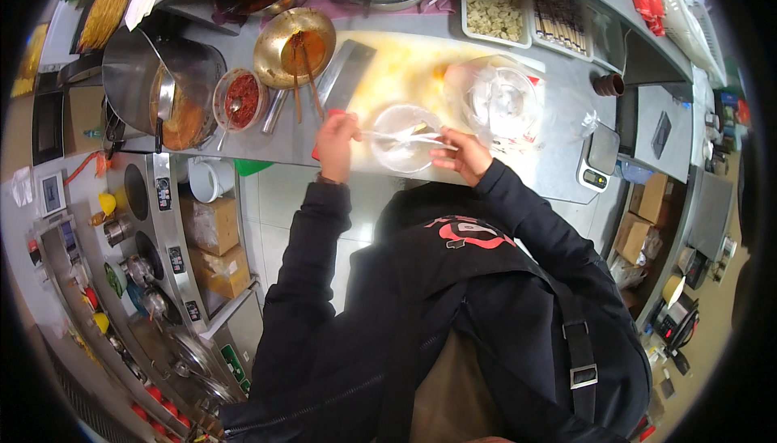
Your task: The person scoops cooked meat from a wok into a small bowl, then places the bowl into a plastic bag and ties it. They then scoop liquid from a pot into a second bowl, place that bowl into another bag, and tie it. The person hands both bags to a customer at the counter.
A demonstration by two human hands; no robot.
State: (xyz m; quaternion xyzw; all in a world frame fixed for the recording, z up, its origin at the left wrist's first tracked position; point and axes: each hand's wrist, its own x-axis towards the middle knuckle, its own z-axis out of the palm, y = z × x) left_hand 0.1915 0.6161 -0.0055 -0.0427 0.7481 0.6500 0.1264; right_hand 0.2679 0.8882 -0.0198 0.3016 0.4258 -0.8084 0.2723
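Observation:
A round translucent plastic container [405,155] stands on the near side of a lit, yellow-stained cutting board [388,76]. Over its rim runs a thin white plastic strip or twisted bag edge [394,135], and my left hand [337,144] pinches its left end. My right hand [464,155] has the right end between thumb and fingers. What exactly the strip belongs to is too blurred to tell. To the right, clear round lids or containers [504,100] lie in a plastic bag. A wide cleaver blade [349,73] rests beyond my left hand.
At the left are a metal bowl [273,48] with chopsticks, a tub of red chili paste [241,100] with a spoon, and a large pot [182,115] with a ladle. Food trays [495,15] line the back. A digital scale [598,158] sits right, near the counter's edge.

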